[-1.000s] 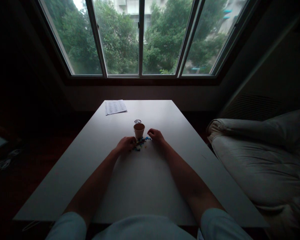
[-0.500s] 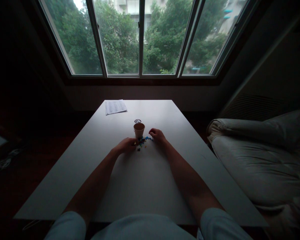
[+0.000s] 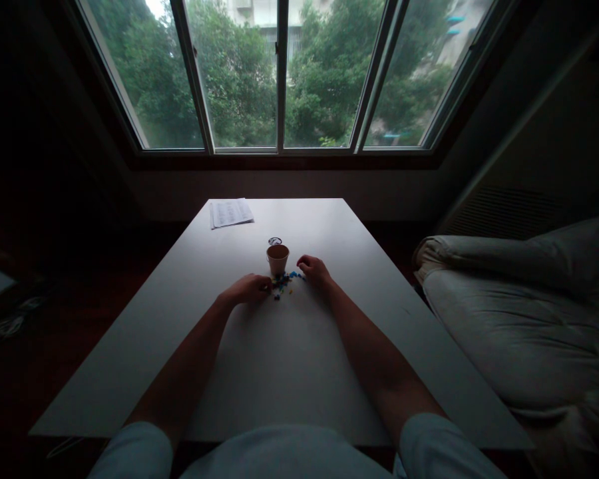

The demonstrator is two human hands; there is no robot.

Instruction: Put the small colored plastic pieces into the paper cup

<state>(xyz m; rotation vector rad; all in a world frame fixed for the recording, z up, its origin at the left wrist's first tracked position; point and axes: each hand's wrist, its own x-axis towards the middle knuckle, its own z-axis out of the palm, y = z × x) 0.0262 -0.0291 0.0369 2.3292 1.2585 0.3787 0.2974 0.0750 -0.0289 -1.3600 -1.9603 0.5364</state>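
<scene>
A small white bucket [image 3: 278, 261] with a brown inside stands upright on the white table. In front of it lies a loose heap of small coloured pieces [image 3: 282, 283], mostly blue and dark with a few yellow ones. My left hand [image 3: 249, 289] is at the left edge of the heap, its fingers drawn together; whatever is between the fingertips is too small to make out. To the right of the bucket rests my right hand [image 3: 315, 270], fingers curled in beside the blue pieces. What those fingers hold, if anything, is hidden.
A dark round outline, perhaps a lid [image 3: 275, 241], lies behind the bucket. Printed sheets of paper [image 3: 231, 213] lie at the table's far left corner. The white table [image 3: 299, 372] stands before a window, with a padded grey couch [image 3: 509, 313] on the right.
My left hand has drawn back slightly to the left from the heap, its fingers now closer together. My right hand and the bucket have stayed in place.
</scene>
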